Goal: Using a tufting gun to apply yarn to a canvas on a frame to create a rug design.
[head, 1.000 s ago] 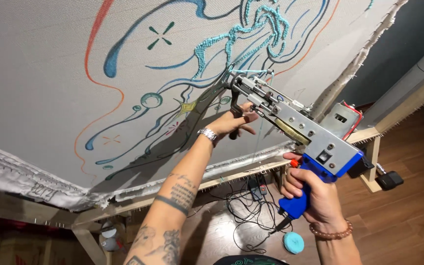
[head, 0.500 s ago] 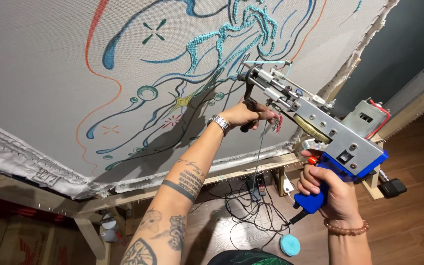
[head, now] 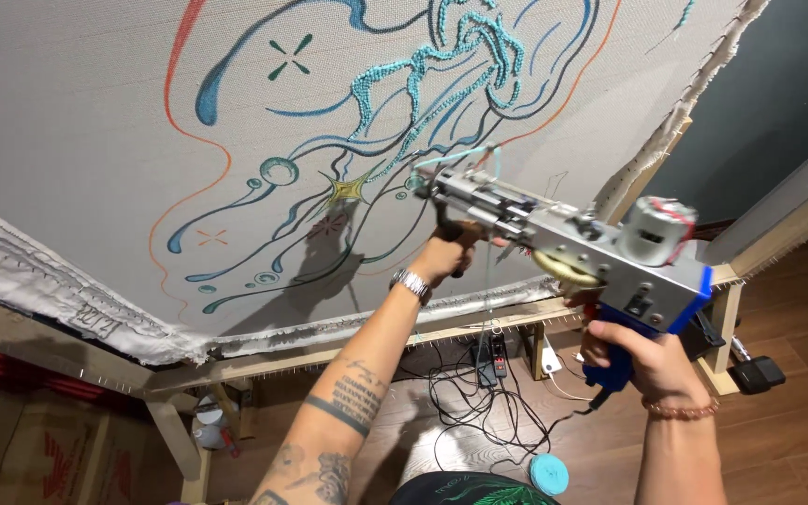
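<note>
Tufting gun [head: 572, 248] has shifted toward 9 o'clock across the stretched cloth [head: 95, 140]; left hand [head: 448, 254] grasps its front handle, right hand [head: 642, 355] its blue grip, above wood floor [head: 797, 440].

The left arm reaches up and forward, almost fully stretched, forearm turned so its tattooed inner side faces the camera; a metal band sits on the wrist. The left hand [head: 446, 251] is closed in a fist around the front handle under the nose of the tufting gun [head: 563, 248], knuckles toward the camera, thumb side hidden. The right arm rises from below with the elbow bent, a bead bracelet round its wrist. The right hand [head: 636, 353] wraps the blue rear grip beneath the gun's back end, fingers [head: 600, 344] curled tight around it. Relative to the gun, the left hand is at the front, the right at the rear and lower.
</note>
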